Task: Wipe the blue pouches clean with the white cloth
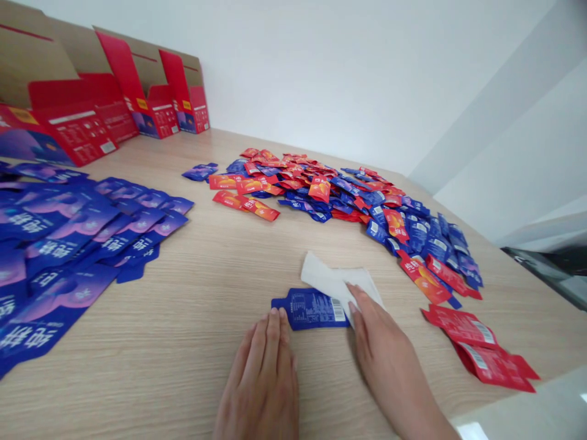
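A blue sachet [310, 309] lies label side up on the wooden table [192, 318], near the front. My left hand [263, 379] lies flat, fingers together, its fingertips touching the sachet's left end. A white tissue [331, 278] covers the sachet's right end, and my right hand [385, 354] presses on it with stretched fingers. Neither hand grips anything.
A pile of red and blue sachets [362, 201] spreads across the far right. Two red sachets [481, 348] lie at the right front. Blue sachets [68, 238] are laid out on the left. Open red cardboard boxes [92, 116] stand at the back left.
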`<state>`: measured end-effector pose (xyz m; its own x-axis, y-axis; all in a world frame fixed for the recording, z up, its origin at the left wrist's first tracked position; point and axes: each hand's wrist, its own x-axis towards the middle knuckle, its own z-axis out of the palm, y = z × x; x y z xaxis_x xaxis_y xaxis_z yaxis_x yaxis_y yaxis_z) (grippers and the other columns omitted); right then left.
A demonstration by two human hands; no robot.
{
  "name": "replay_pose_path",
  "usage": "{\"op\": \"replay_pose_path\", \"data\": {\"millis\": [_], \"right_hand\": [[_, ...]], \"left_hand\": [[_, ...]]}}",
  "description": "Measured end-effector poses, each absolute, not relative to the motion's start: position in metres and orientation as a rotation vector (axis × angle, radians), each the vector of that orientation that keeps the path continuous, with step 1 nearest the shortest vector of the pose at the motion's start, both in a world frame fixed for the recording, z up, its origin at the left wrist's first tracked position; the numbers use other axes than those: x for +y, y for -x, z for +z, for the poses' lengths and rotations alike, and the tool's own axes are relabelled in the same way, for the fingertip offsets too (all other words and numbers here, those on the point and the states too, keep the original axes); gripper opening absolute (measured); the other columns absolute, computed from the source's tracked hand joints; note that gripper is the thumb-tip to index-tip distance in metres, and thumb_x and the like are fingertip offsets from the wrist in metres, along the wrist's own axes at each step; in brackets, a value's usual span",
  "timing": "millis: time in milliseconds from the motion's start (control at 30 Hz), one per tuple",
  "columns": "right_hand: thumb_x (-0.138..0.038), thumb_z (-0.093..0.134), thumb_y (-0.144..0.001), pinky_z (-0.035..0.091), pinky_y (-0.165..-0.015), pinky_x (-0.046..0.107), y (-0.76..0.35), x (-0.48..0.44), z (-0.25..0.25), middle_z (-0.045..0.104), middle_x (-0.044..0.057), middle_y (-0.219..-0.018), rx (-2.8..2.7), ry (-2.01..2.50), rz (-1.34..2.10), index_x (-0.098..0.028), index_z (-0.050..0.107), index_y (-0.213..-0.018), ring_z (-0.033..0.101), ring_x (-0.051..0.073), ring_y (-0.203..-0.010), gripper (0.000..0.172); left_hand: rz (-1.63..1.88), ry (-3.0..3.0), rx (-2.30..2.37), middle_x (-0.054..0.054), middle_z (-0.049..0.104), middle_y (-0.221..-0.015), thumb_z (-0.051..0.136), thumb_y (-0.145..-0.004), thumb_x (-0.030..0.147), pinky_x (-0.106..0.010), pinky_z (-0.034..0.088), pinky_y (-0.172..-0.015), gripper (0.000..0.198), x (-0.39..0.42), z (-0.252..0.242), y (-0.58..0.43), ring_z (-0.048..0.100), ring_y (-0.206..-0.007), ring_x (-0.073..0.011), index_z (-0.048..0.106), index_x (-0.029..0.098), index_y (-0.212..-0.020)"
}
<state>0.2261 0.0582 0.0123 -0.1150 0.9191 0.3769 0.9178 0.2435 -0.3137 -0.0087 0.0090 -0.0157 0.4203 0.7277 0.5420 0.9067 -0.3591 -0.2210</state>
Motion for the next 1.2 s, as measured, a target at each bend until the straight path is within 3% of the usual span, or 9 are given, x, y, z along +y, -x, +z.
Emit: {"op": "replay_pose_path", "data": {"millis": [100, 267, 433, 533, 667, 733, 833, 1033, 1200], "right_hand": [[-0.032, 0.042, -0.114, 0.064, -0.109, 0.057, -0.224, 0.054, 0.026, 0.075, 0.017, -0.143, -1.9, 1.726, 0.013, -0.02, 0.063, -0.152, 0.074, 0.033, -0.131, 0.045], [-0.006, 0.045, -0.103, 0.055, -0.122, 0.048, -0.158, 0.045, 0.028, 0.057, 0.01, -0.166, -2.183, 1.253, 0.207, -0.026, 0.034, -0.174, 0.054, 0.025, -0.154, 0.074], [0.005, 0.042, -0.09, 0.054, -0.123, 0.051, -0.171, 0.052, 0.009, 0.06, 0.009, -0.163, -2.321, 1.288, 0.108, -0.023, 0.049, -0.166, 0.057, 0.025, -0.152, 0.081], [0.002, 0.042, -0.093, 0.058, -0.119, 0.053, -0.216, 0.053, 0.009, 0.063, 0.013, -0.159, -2.244, 1.49, -0.019, -0.02, 0.057, -0.16, 0.061, 0.028, -0.147, 0.072], [-0.017, 0.043, -0.108, 0.066, -0.106, 0.055, -0.232, 0.05, 0.026, 0.073, 0.017, -0.147, -2.021, 1.686, -0.04, -0.017, 0.063, -0.151, 0.074, 0.032, -0.132, 0.047], [-0.02, 0.043, -0.11, 0.063, -0.112, 0.053, -0.21, 0.049, 0.031, 0.07, 0.015, -0.152, -2.007, 1.594, 0.029, -0.02, 0.061, -0.152, 0.069, 0.029, -0.139, 0.046], [-0.011, 0.042, -0.107, 0.055, -0.122, 0.051, -0.166, 0.051, 0.028, 0.06, 0.012, -0.163, -2.156, 1.354, 0.128, -0.018, 0.058, -0.156, 0.053, 0.026, -0.155, 0.053], [-0.003, 0.041, -0.101, 0.059, -0.118, 0.053, -0.174, 0.054, 0.021, 0.072, 0.012, -0.149, -2.302, 1.356, 0.078, -0.015, 0.066, -0.146, 0.067, 0.028, -0.142, 0.053], [-0.03, 0.049, -0.111, 0.063, -0.109, 0.059, -0.225, 0.056, 0.02, 0.078, 0.013, -0.137, -2.054, 1.653, -0.084, -0.021, 0.073, -0.133, 0.075, 0.033, -0.127, 0.034]], "left_hand": [[-0.502, 2.198, -1.398, -0.019, 0.071, -0.147, 0.053, -0.099, 0.024, -0.04, 0.053, -0.112, 0.055, 0.009, -0.018, 0.007, 0.064, -0.138, -0.0286, 0.057, -0.001, -0.148], [-0.5, 2.278, -1.37, -0.016, 0.074, -0.143, 0.049, -0.098, 0.024, -0.041, 0.054, -0.109, 0.052, 0.007, -0.026, 0.017, 0.065, -0.133, -0.0282, 0.061, 0.006, -0.145], [-0.501, 2.292, -1.332, -0.014, 0.075, -0.142, 0.052, -0.095, 0.019, -0.041, 0.053, -0.11, 0.051, 0.008, -0.022, 0.021, 0.065, -0.134, -0.0286, 0.062, 0.009, -0.144], [-0.547, 2.262, -1.336, -0.015, 0.072, -0.148, 0.055, -0.097, 0.023, -0.042, 0.049, -0.114, 0.054, 0.011, -0.019, 0.015, 0.064, -0.136, -0.0296, 0.06, 0.004, -0.147], [-0.578, 2.271, -1.358, -0.015, 0.071, -0.149, 0.052, -0.1, 0.027, -0.043, 0.047, -0.116, 0.054, 0.01, -0.019, 0.011, 0.064, -0.136, -0.03, 0.059, 0.002, -0.147], [-0.565, 2.274, -1.346, -0.015, 0.071, -0.149, 0.052, -0.099, 0.027, -0.044, 0.046, -0.116, 0.055, 0.01, -0.02, 0.012, 0.063, -0.137, -0.0302, 0.059, 0.002, -0.148], [-0.531, 2.285, -1.31, -0.017, 0.073, -0.145, 0.051, -0.099, 0.028, -0.046, 0.046, -0.113, 0.051, 0.011, -0.02, 0.016, 0.064, -0.133, -0.0314, 0.063, 0.004, -0.143], [-0.537, 2.299, -1.3, -0.014, 0.073, -0.146, 0.056, -0.098, 0.026, -0.045, 0.043, -0.116, 0.052, 0.013, -0.022, 0.018, 0.063, -0.134, -0.0308, 0.062, 0.004, -0.145], [-0.596, 2.311, -1.391, -0.013, 0.069, -0.153, 0.049, -0.1, 0.025, -0.047, 0.042, -0.119, 0.054, 0.009, -0.027, 0.009, 0.06, -0.139, -0.0314, 0.059, 0.004, -0.148]]}}
